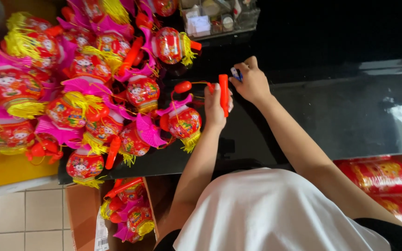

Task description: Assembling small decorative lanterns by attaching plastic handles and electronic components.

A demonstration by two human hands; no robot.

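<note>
My left hand (215, 109) grips an orange-red plastic stick handle (224, 93), held upright over the black table (331, 116). A thin cord runs from the handle to a red toy lantern (184, 122) with a pink fan-shaped top and yellow tassel, lying just left of the hand. My right hand (251, 82) is closed around a small blue and white object (235, 73) at the top end of the handle. What that small object is cannot be made out.
A big heap of the same red lanterns (80, 79) covers the table's left side. A cardboard box (126, 214) on the tiled floor holds more. A clear plastic tray (217, 18) sits at the far edge. Red rolled packages (382, 179) lie at right.
</note>
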